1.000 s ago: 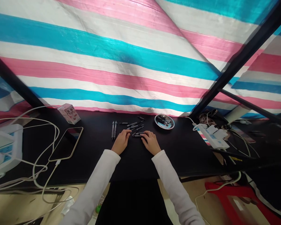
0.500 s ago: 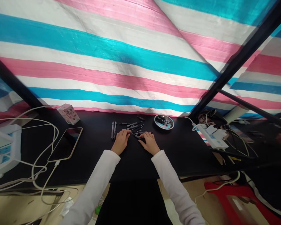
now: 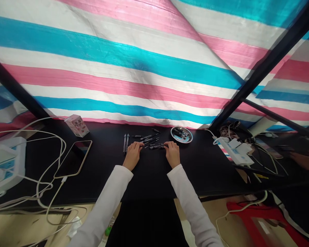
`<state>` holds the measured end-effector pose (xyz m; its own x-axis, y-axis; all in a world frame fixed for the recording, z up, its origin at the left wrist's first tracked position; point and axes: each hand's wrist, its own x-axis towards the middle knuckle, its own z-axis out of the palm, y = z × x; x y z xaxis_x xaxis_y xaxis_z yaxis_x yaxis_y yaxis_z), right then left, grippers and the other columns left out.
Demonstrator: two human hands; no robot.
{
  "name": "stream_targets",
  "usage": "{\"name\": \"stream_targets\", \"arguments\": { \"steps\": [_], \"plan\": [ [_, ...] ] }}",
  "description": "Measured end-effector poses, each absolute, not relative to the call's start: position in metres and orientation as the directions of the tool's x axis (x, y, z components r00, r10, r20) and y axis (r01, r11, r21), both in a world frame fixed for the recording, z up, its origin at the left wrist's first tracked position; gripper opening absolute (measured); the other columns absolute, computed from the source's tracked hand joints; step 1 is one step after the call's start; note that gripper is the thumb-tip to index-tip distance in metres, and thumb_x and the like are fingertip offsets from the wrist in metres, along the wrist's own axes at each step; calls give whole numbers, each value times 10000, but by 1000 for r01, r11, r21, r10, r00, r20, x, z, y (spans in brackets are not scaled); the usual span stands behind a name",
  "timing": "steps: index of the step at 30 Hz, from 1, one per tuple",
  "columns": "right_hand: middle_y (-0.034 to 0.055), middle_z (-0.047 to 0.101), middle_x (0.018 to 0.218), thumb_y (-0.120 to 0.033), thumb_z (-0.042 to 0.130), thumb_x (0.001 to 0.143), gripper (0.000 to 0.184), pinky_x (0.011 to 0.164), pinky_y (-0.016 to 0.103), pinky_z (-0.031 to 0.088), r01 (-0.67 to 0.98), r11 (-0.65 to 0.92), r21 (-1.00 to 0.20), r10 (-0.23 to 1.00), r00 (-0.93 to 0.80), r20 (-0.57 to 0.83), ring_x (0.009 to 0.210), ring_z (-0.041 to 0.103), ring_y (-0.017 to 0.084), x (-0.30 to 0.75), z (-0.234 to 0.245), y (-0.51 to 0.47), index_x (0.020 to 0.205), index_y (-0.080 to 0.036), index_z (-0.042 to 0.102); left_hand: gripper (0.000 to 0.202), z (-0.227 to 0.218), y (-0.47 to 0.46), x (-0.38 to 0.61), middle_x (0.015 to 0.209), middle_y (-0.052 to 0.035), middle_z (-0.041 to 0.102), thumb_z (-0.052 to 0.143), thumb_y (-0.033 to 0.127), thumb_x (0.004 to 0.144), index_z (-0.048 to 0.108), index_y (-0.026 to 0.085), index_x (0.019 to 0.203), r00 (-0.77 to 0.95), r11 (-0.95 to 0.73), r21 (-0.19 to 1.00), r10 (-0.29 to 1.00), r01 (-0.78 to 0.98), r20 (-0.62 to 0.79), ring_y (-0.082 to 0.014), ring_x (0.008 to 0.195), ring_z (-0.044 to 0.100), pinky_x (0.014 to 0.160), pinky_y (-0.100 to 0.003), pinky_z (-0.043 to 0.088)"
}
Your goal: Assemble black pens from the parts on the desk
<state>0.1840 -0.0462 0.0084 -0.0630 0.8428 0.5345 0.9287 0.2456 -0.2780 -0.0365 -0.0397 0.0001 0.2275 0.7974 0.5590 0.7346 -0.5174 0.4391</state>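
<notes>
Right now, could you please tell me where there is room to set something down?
Between the phone and left hand, and between the right hand and power strip, the black table is free. It is crowded at the pens between the hands.

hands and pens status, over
Right hand pinching the end of a black pen. Left hand at the loose pens, grip unclear. Two more pens lie just left of it. Metal dish beyond right hand.

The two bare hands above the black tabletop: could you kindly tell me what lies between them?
In the head view, slim dark pens lie between the left hand and the right hand, on the black tabletop.
</notes>
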Motion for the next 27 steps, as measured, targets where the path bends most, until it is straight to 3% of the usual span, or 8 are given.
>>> {"name": "stream_targets", "arguments": {
  "steps": [8, 27],
  "plan": [
    [76, 569, 958, -225, 379, 917, 193, 777, 323, 326, 893, 344, -291, 816, -130, 564, 886, 483, 205, 179, 10, -48, 993, -197, 554, 187, 3, -42, -34, 958, -53, 534, 356, 146, 913, 486, 203, 1035, 270, -535, 418, 795, 734, 543, -205, 871, 506, 824, -348, 375],
    [75, 559, 968, -225, 392, 914, 199, 796, 327, 322, 906, 326, -269, 820, -130, 557, 919, 473, 204, 181, 9, -48, 1017, -207, 560, 184, 0, -41, -36, 967, -59, 541, 343, 167, 928, 484, 198, 1040, 294, -533, 400, 801, 746, 521, -207, 880, 505, 810, -351, 376]
  ]
}}
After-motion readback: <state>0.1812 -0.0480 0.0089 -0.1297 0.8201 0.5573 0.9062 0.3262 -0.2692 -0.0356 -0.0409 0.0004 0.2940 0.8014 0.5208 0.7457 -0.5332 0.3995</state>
